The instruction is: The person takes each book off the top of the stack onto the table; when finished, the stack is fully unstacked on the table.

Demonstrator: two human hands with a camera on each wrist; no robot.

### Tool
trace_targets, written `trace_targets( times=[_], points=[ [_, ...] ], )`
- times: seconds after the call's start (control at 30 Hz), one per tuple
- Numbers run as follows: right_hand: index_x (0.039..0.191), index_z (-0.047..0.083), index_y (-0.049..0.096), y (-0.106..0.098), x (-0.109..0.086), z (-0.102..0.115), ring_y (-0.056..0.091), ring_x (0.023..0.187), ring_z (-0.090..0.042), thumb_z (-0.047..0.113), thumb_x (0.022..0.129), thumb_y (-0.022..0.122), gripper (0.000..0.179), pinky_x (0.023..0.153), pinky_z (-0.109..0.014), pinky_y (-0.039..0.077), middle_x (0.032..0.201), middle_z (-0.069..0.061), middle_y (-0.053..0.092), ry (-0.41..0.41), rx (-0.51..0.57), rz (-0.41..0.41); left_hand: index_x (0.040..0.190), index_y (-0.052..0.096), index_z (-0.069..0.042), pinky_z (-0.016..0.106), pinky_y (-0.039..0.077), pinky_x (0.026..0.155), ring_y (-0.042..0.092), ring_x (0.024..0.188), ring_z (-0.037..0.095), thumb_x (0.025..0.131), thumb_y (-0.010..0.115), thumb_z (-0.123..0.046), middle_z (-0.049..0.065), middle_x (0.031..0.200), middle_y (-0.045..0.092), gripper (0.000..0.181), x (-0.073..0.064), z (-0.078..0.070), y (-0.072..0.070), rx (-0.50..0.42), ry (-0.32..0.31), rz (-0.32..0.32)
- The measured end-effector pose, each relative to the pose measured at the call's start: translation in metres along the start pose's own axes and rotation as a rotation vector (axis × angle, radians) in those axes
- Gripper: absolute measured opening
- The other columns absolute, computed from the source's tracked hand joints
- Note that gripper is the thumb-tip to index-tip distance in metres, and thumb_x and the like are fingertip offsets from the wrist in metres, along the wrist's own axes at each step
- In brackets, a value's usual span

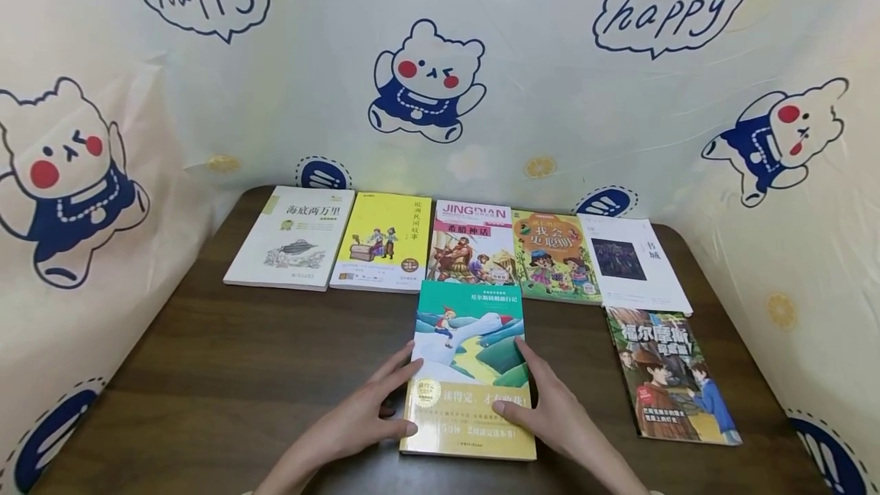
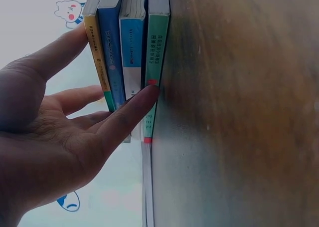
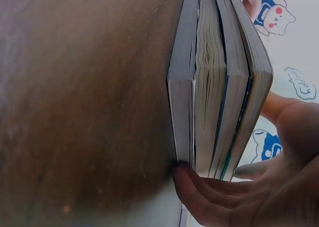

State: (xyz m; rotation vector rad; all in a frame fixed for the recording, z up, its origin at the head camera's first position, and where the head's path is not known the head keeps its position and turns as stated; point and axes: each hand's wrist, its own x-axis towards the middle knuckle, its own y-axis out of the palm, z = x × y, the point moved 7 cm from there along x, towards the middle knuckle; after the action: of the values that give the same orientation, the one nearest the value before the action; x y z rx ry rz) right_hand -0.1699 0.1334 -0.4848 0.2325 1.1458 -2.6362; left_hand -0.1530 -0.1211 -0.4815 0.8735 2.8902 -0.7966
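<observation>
- While both hands are framing it from either side, a stack of four books is sitting on the brown table at the lower middle of the frame, its top cover showing a small rider on a white goose above a gold band.
- The left hand is reaching in at the stack's left side, fingers spread wide and nearly straight; the left wrist view is showing them against the coloured spines, one reaching the green spine nearest the table, none curling around anything.
- The right hand is lying along the opposite side, fingers loosely bent and well spread, thumb coming over the top cover; the right wrist view is showing a fingertip meeting the page edges low down. How firmly either hand is pressing, I cannot tell.
- Beyond the stack, five books are lying flat in a row: a white book with a ship drawing, a yellow and white book, a pink-topped book, an orange and green book and a white book with a dark picture.
- Toward the right of the frame, a detective book is lying just below the last one.
- Behind everything, a pale sheet is hanging, printed with bears and "happy" bubbles.
</observation>
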Motion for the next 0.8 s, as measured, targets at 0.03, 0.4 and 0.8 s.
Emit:
trace_targets(
  times=[0.03, 0.4, 0.8],
  points=[
    [0.154, 0.029, 0.023, 0.000, 0.000, 0.001, 0.033, 0.136, -0.041, 0.058, 0.076, 0.073, 0.096, 0.098, -0.065, 0.037, 0.153, -0.016, 0.031, -0.009, 0.007, -0.001, 0.150, 0.036, -0.018, 0.041, 0.052, 0.089, 0.026, 0.139, 0.034, 0.085, 0.074, -0.032, 0.002, 0.161, 0.009, 0.077, 0.000, 0.000, 0.000, 0.000, -0.001, -0.003],
    [0.153, 0.025, 0.028, -0.006, -0.002, 0.002, 0.032, 0.136, -0.041, 0.050, 0.080, 0.074, 0.089, 0.101, -0.064, 0.034, 0.152, -0.018, 0.033, -0.070, 0.060, 0.002, 0.150, 0.036, -0.015, 0.041, 0.053, 0.088, 0.029, 0.137, 0.035, 0.084, 0.074, -0.034, 0.002, 0.161, 0.014, 0.079, 0.001, -0.001, 0.000, -0.011, -0.011, -0.018],
    [0.148, 0.016, 0.037, -0.014, -0.007, 0.000, 0.037, 0.131, -0.045, 0.039, 0.078, 0.079, 0.085, 0.097, -0.064, 0.039, 0.145, -0.022, 0.040, -0.123, 0.089, -0.059, 0.151, 0.033, -0.015, 0.041, 0.052, 0.090, 0.026, 0.140, 0.038, 0.084, 0.074, -0.030, 0.004, 0.161, 0.014, 0.080, 0.000, -0.001, 0.002, 0.003, -0.007, -0.009]
  ],
)
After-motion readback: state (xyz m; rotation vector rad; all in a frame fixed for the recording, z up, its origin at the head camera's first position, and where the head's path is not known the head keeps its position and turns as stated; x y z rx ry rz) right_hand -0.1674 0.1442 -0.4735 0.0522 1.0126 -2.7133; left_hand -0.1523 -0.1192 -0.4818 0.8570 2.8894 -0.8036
